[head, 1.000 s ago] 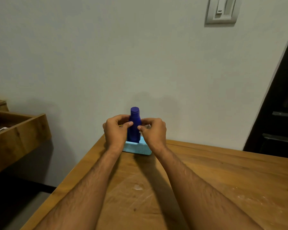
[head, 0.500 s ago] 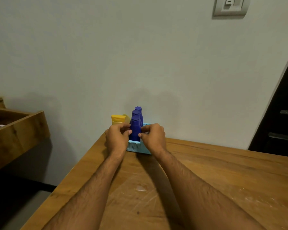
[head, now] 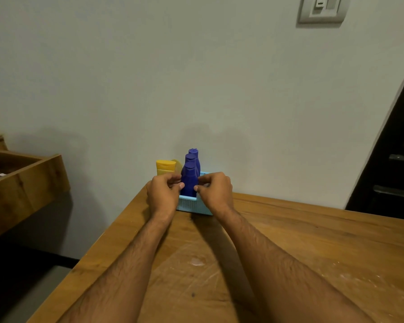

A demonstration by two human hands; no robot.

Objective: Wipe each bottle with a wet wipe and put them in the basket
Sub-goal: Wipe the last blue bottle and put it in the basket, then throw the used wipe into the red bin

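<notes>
While both forearms reach up from the bottom of the frame across the scuffed table (head: 313,241), the left hand (head: 162,194) and right hand (head: 216,192) meet at centre, fingers curled, pinching the nearest bottle (head: 189,183) from either side. It stands upright in the basket (head: 191,205), whose left end the left hand hides. Behind it two more blue bottles (head: 194,156) line up; a yellow bottle (head: 165,167) stands left. A switch (head: 321,8) sits upper right. Since a second ago the held bottle has sunk lower into the basket, uncovering those behind.
</notes>
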